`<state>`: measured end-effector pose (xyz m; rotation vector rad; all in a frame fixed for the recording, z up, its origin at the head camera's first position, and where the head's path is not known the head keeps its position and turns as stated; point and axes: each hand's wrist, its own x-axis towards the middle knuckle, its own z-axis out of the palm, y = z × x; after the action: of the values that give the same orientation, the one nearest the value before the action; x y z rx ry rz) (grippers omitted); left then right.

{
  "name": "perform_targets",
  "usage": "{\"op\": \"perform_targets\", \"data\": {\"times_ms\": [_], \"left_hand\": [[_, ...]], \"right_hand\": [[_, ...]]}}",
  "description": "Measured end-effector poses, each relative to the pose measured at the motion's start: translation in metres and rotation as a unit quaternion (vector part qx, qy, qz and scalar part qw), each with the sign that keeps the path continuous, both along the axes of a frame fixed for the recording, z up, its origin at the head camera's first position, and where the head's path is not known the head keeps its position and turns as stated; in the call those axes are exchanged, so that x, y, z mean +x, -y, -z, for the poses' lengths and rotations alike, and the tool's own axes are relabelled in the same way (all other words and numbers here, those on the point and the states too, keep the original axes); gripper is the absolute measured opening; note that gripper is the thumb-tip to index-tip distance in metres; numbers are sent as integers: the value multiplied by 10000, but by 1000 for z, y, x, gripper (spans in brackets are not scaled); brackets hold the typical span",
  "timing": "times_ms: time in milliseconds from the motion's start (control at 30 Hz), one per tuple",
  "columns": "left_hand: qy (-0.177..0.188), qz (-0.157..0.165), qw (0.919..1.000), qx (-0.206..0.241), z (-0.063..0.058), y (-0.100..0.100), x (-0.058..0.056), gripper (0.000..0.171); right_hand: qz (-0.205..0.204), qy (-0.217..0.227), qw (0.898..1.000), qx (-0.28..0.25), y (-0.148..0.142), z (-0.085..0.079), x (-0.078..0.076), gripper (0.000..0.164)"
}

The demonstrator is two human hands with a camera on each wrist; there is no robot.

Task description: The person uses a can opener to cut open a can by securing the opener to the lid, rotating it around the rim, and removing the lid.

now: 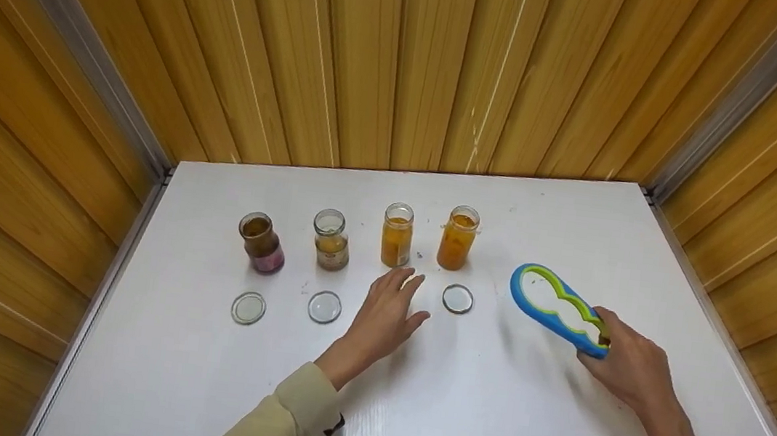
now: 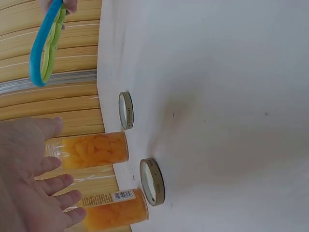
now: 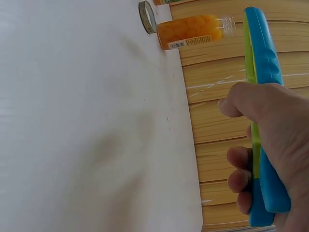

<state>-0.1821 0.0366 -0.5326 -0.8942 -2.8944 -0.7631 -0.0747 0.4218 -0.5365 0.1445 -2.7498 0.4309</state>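
My right hand (image 1: 635, 367) grips one end of a blue and green jar opener (image 1: 532, 307), held above the table on the right; its fingers curl round the tool in the right wrist view. My left hand (image 1: 384, 316) is over the table with fingers spread, holding nothing. Just beyond it stand two uncapped glass jars of orange fruit, one at centre (image 1: 396, 244) and one to its right (image 1: 456, 248). A lid (image 1: 457, 299) lies in front of the right one. Another lid (image 2: 152, 181) shows in the left wrist view, hidden by the left hand in the head view.
Farther left stand an uncapped jar with a little yellowish content (image 1: 331, 248) and an uncapped dark brown jar (image 1: 261, 247). Before them lie two lids (image 1: 325, 307) (image 1: 249, 308). Wood-patterned walls (image 1: 420, 68) enclose the white table (image 1: 482, 419) at back and sides.
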Motion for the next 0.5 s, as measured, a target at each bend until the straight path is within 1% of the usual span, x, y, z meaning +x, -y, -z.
{"op": "perform_targets", "data": {"times_ms": [100, 167, 267, 367, 500], "left_hand": [[-136, -49, 9999, 77, 2, 12, 2, 63], [-149, -121, 9998, 99, 2, 20, 4, 63], [-63, -260, 9995, 145, 3, 33, 8, 63], [61, -410, 9990, 171, 4, 45, 11, 63], [81, -576, 9982, 177, 7, 61, 16, 63]], "right_hand": [[106, -14, 9999, -18, -1, 4, -5, 64], [181, -29, 9998, -43, -2, 8, -8, 64], [301, -31, 9995, -119, -4, 14, -12, 66], [479, 96, 9985, -255, -6, 19, -14, 70], [714, 294, 9963, -385, -6, 25, -17, 75]]}}
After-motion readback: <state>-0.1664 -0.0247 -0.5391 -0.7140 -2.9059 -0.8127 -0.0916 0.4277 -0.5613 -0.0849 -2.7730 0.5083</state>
